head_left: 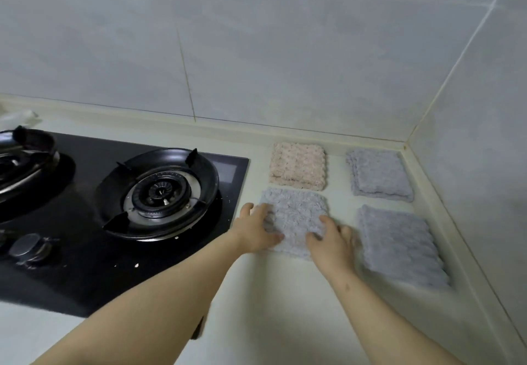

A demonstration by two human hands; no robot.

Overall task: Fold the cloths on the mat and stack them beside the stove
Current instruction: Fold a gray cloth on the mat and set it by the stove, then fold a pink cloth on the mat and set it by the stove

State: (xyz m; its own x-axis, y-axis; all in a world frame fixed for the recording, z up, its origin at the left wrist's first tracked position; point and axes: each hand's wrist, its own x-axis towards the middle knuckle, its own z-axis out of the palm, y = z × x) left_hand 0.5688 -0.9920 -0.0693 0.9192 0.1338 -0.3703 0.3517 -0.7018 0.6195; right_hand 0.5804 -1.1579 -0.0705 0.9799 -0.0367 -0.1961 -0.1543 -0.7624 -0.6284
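Note:
Four folded fluffy cloths lie on the pale counter (285, 307) right of the black gas stove (85, 250). A pink cloth (298, 169) is at the back left, a grey cloth (379, 175) at the back right, and a larger grey cloth (399, 248) at the front right. Both hands are on the front-left grey cloth (296, 216). My left hand (255, 229) rests on its left edge with fairly straight fingers and the thumb on top. At the cloth's near right corner, my right hand (332, 240) pinches the fabric between thumb and curled fingers.
The stove's right burner (161, 193) sits close to the left of the cloths, with a knob (27, 246) in front. Tiled walls meet in a corner (406, 142) behind and to the right. Some crumbs dot the stove glass.

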